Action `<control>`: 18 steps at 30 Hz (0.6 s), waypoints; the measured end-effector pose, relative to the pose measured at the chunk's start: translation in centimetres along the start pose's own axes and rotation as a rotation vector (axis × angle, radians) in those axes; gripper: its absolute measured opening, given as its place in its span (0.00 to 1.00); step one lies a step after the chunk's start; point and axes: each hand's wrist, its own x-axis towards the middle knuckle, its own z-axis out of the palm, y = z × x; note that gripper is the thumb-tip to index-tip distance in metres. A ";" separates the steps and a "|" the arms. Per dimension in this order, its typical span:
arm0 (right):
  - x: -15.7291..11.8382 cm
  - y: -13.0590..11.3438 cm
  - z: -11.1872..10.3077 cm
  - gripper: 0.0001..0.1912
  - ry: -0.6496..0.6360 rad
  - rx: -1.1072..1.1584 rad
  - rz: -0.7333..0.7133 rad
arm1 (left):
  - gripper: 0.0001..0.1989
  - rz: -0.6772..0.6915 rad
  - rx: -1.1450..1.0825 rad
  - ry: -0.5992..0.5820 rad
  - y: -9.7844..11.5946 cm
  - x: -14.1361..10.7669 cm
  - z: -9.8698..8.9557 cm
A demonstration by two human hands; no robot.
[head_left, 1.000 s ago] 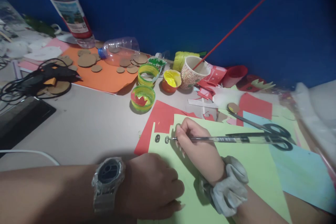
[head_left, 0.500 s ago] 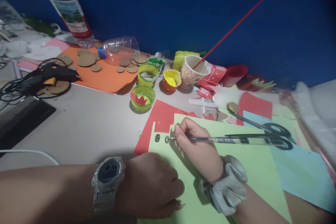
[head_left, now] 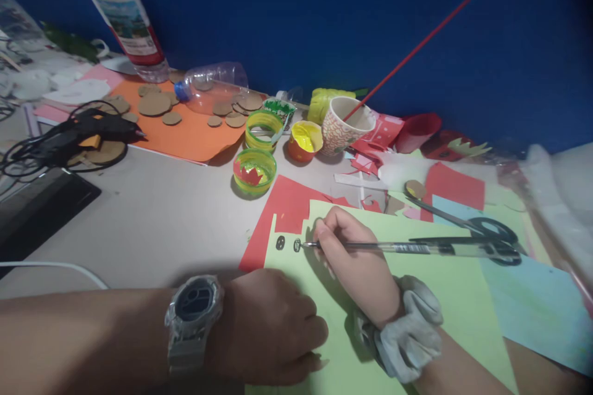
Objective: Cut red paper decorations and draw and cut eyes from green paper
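Observation:
My right hand [head_left: 354,259], with a grey scrunchie [head_left: 407,333] at the wrist, is closed round a clear pen [head_left: 389,247]. The pen's tip touches a green sheet [head_left: 445,296] beside the second of two small dark ovals [head_left: 297,245]. The first oval [head_left: 280,242] is filled in black with light spots. My left hand [head_left: 269,327] rests with curled fingers on the lower left of the sheet; its fingertips are mostly hidden. A watch [head_left: 194,305] is on that wrist. Red paper [head_left: 290,203] lies partly under the green sheet.
Black scissors [head_left: 491,231] lie at the right over green and blue paper [head_left: 532,302]. Behind stand a paper cup [head_left: 343,129] with a red stick, a small orange cup [head_left: 304,143] and green-yellow rings [head_left: 254,174]. A glue gun [head_left: 97,126] and a tall bottle [head_left: 134,24] are at left.
The second oval has become darker, with more ink in it. My right hand and the pen have stayed at almost the same spot. The whole view has shifted slightly.

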 end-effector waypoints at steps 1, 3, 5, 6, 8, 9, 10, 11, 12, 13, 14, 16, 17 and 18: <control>0.0 0.0 0.0 0.15 -0.007 -0.003 -0.007 | 0.12 0.004 0.001 -0.002 0.0 0.0 -0.1; -0.1 -0.1 0.0 0.15 -0.031 -0.004 -0.026 | 0.12 0.005 0.005 -0.013 0.0 0.1 -0.2; -0.1 -0.2 -0.1 0.15 -0.060 -0.004 -0.049 | 0.12 0.003 0.010 -0.021 0.0 0.1 -0.2; -0.1 -0.2 -0.1 0.15 -0.074 -0.007 -0.058 | 0.12 0.002 0.011 -0.025 0.0 0.1 -0.2; -0.1 -0.2 -0.2 0.15 -0.095 0.001 -0.068 | 0.12 0.001 0.010 -0.031 0.0 0.0 -0.2; -0.1 -0.2 -0.2 0.15 -0.100 0.025 -0.064 | 0.12 0.003 0.006 -0.032 -0.1 0.0 -0.1; -0.1 -0.2 -0.3 0.15 -0.101 0.064 -0.053 | 0.12 0.002 0.002 -0.036 -0.1 0.0 -0.1; 0.0 -0.3 -0.3 0.15 -0.095 0.120 -0.037 | 0.12 0.004 -0.004 -0.038 -0.1 -0.1 0.0; 0.0 -0.4 -0.3 0.15 -0.081 0.185 -0.020 | 0.12 0.005 -0.005 -0.032 -0.1 -0.1 0.0; 0.0 -0.5 -0.2 0.15 -0.061 0.247 -0.007 | 0.12 0.007 -0.004 -0.023 -0.1 -0.1 0.1; 0.0 -0.6 -0.2 0.16 -0.034 0.302 -0.001 | 0.12 0.008 0.000 -0.014 -0.1 -0.1 0.1; 0.1 -0.8 -0.1 0.16 0.037 0.375 -0.015 | 0.12 0.006 0.017 -0.006 -0.1 0.0 0.0; 0.2 -0.9 0.0 0.17 0.073 0.394 -0.029 | 0.12 -0.004 0.024 -0.016 -0.1 0.0 -0.2; 0.2 -1.0 0.0 0.17 0.106 0.400 -0.037 | 0.13 -0.021 0.026 -0.040 -0.1 0.1 -0.3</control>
